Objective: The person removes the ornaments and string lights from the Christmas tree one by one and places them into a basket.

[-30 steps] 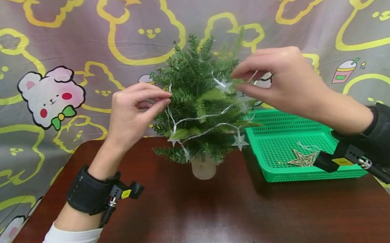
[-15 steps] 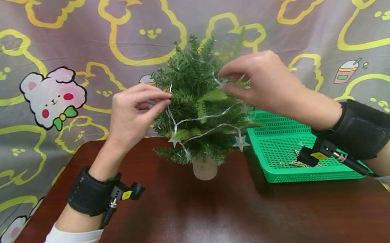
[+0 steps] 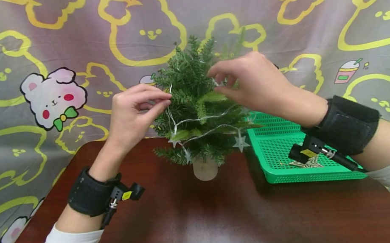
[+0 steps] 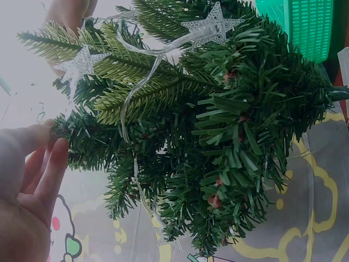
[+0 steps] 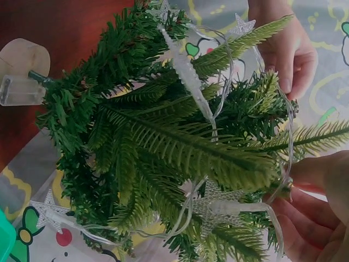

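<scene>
A small green artificial Christmas tree (image 3: 186, 69) stands upright in its pale round base (image 3: 204, 169). Clear string lights with star-shaped covers (image 3: 241, 143) loop around its branches. At the tree's left side, my left hand (image 3: 129, 113) pinches the string-light wire against a branch tip, thumb and forefinger together. My right hand (image 3: 254, 79) is at the upper right front, thumb and fingertips pinching the wire beside a branch tip. In the right wrist view, a length of wire runs between both hands, and a clear star (image 5: 218, 210) hangs close to my right fingers (image 5: 305, 174).
A green perforated basket (image 3: 272, 177) sits right of the tree, under my right forearm, with a gold glitter star (image 3: 306, 162) inside. The dark wooden table (image 3: 152, 236) extends toward me. A cartoon-patterned cloth (image 3: 79, 29) hangs behind the tree.
My right hand has moved left and inward, from beside the tree to its front right branches, bringing the wire along. My left hand has stayed in place, still pinching.
</scene>
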`<action>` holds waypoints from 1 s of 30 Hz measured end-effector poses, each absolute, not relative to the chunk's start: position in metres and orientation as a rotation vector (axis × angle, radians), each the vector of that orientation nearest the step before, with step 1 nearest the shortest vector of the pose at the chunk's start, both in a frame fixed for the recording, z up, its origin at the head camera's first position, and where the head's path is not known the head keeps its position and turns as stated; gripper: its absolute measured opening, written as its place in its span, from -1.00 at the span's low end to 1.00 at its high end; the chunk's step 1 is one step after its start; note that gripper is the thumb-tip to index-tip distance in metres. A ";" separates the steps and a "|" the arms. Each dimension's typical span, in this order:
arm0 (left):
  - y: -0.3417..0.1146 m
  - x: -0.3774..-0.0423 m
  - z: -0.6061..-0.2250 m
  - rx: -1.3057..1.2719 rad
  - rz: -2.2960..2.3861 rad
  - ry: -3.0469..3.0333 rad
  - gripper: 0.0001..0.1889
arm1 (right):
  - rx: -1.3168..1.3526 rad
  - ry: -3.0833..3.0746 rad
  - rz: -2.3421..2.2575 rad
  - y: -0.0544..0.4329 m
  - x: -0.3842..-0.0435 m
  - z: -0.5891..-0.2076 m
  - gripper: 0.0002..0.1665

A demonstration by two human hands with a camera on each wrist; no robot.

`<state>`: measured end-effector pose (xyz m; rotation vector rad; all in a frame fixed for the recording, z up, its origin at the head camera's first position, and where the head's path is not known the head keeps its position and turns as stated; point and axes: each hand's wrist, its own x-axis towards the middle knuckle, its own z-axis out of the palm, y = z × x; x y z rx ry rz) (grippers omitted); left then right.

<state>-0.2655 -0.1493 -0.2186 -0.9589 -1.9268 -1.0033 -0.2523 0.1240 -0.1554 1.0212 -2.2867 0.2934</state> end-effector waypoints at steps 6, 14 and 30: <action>-0.150 -0.265 -0.219 -0.953 -1.013 -1.937 -0.89 | 0.985 -2.280 0.292 0.123 -0.250 -0.152 -0.73; -0.152 -0.266 -0.219 -0.948 -1.001 -1.932 -0.89 | 0.976 -2.221 0.321 0.128 -0.250 -0.146 -0.68; -0.156 -0.268 -0.219 -0.907 -1.039 -1.944 -0.88 | 0.832 -2.188 0.351 0.143 -0.255 -0.136 -0.66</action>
